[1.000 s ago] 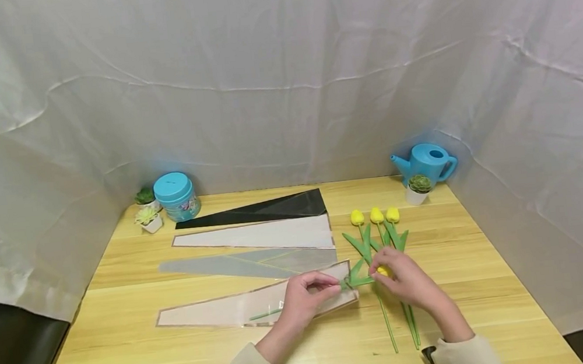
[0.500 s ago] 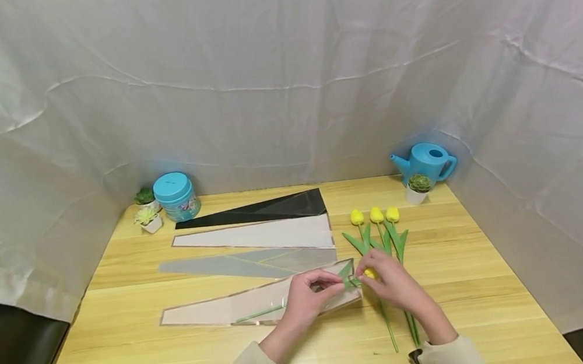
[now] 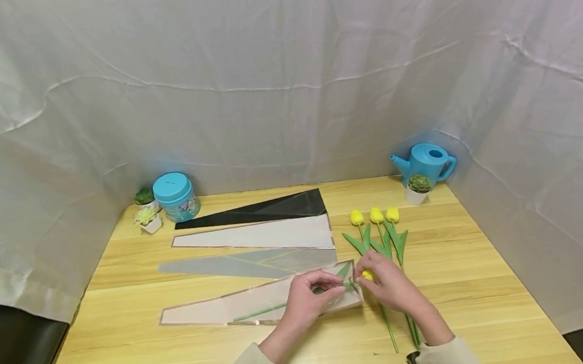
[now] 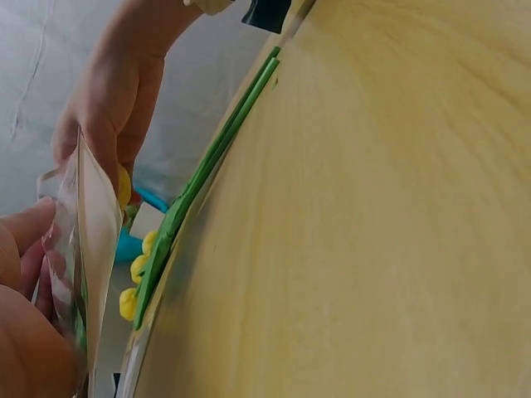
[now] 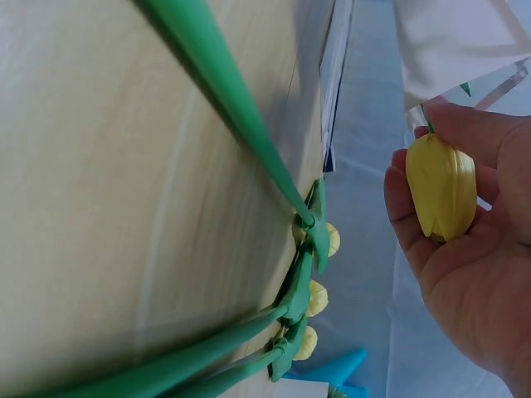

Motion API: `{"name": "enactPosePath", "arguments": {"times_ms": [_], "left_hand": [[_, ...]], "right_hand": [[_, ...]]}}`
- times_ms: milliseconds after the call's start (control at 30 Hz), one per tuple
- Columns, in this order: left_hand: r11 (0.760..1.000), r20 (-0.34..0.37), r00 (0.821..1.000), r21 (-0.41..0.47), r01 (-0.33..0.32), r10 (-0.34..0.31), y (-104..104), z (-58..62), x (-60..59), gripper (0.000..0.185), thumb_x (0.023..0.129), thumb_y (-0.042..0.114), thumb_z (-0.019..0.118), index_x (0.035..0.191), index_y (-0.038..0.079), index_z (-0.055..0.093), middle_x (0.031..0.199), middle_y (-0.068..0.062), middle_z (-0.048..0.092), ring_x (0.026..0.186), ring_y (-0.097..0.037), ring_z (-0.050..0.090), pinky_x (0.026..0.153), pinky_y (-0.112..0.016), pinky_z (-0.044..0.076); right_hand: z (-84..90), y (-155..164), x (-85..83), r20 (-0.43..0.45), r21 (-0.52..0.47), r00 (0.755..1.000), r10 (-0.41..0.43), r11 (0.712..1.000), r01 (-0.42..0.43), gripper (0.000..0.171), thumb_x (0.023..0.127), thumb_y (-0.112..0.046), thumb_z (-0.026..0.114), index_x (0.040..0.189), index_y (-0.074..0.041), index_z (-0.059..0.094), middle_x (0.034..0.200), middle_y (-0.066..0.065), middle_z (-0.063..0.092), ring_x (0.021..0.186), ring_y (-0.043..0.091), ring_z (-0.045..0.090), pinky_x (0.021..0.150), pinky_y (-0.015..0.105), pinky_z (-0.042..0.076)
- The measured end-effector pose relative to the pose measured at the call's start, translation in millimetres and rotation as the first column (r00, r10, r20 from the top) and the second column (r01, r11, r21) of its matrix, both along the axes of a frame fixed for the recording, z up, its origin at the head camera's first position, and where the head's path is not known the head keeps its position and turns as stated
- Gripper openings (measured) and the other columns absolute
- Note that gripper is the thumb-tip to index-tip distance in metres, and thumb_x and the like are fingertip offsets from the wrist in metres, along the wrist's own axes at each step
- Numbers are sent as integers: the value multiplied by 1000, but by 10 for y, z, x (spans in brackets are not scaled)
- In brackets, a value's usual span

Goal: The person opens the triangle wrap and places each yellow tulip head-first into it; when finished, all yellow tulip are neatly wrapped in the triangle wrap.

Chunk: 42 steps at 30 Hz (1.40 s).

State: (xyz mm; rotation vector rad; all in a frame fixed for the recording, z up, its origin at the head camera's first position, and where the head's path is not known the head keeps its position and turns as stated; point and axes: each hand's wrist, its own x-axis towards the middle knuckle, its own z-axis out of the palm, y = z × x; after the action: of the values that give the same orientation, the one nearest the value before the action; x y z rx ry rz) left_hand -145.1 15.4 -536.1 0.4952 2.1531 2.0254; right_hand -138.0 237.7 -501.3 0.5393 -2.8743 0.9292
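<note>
My left hand (image 3: 307, 294) pinches a clear-fronted, pale-backed flower sleeve (image 3: 209, 310) near its wide right end, holding it above the table in the left wrist view. My right hand (image 3: 392, 282) grips a yellow artificial tulip (image 5: 441, 186) by the stem just below its bloom, which lies against the palm. That tulip's green stem (image 3: 259, 312) runs inside the sleeve and its leaves are at the mouth, partly hidden by the fingers. Under and beyond the right hand lie three more yellow tulips (image 3: 376, 215), blooms toward the back.
A grey sleeve (image 3: 199, 265), a white sleeve (image 3: 275, 233) and a black sleeve (image 3: 257, 210) lie flat behind the left hand. At the back left stand a blue-lidded jar (image 3: 174, 196) and potted succulents (image 3: 148, 218). A blue watering can (image 3: 427, 163) and another succulent (image 3: 418, 188) stand back right.
My right hand has moved left with the tulip. Its stem has slid farther into the sleeve and its leaves have gone in at the mouth. The left hand has barely moved.
</note>
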Motion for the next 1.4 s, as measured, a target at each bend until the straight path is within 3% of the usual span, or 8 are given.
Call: {"name": "enactPosePath", "arguments": {"times_ms": [167,300,500,633,833,967,1233,1400], "left_hand": [[1000,-43,999,-16,20,-21,-53,20,-2,20,85,17,86,104,12,81,103,-3,80,88,-10,71,83,-24,58],[993,-89,996,-115,-19,9,-123,22,0,21,85,20,87,106,19,81,108,5,78,101,-11,69,94,-31,57],[920,-219,973,-361,-152,75,-231,-3,-15,27,82,27,88,108,30,81,109,10,74,106,-13,64,97,-41,52],[886,-276,960,-432,-170,49,-262,5,-38,28,82,28,89,109,27,82,106,9,77,99,-11,65,88,-33,53],[895,-275,961,-421,-145,26,-274,12,-54,21,82,26,89,101,25,83,89,12,77,77,-5,58,68,-19,46],[904,-281,959,-402,-147,31,-278,12,-66,16,81,22,89,96,24,84,83,11,76,72,-2,57,65,-18,47],[894,-283,957,-413,-174,55,-272,-42,-119,13,79,21,90,88,27,83,83,17,77,85,-3,62,84,-27,50],[909,-258,966,-396,-131,27,-270,-117,-143,14,80,15,89,90,23,82,83,15,77,83,-2,63,83,-26,51]], "right_hand": [[21,7,10,29,-21,999,-24,999,25,24,90,-3,76,85,-25,67,103,-6,65,105,20,63,95,49,55],[20,9,16,39,-13,999,-35,999,35,24,90,-2,75,85,-24,67,102,-6,65,104,19,63,94,48,55],[-3,11,22,23,-8,999,-28,1000,28,21,89,-3,75,88,-23,69,101,-6,66,103,19,64,93,47,56],[-11,15,20,15,-5,999,-32,999,32,21,89,-3,75,88,-22,68,102,-5,66,104,20,64,94,48,56],[-24,36,16,52,-17,998,-41,999,42,19,91,-7,76,86,-24,69,103,-5,65,104,20,63,94,48,55],[-41,61,9,52,-13,998,-47,999,48,15,93,-10,76,88,-23,70,103,-5,66,104,19,64,92,45,55],[-71,31,-1,49,-10,995,-85,996,86,15,91,-8,77,86,-20,71,102,-1,69,106,26,65,97,52,53],[-111,11,-8,79,1,992,-94,996,94,13,88,-7,80,87,-18,73,97,-3,69,101,23,65,95,49,54]]}}
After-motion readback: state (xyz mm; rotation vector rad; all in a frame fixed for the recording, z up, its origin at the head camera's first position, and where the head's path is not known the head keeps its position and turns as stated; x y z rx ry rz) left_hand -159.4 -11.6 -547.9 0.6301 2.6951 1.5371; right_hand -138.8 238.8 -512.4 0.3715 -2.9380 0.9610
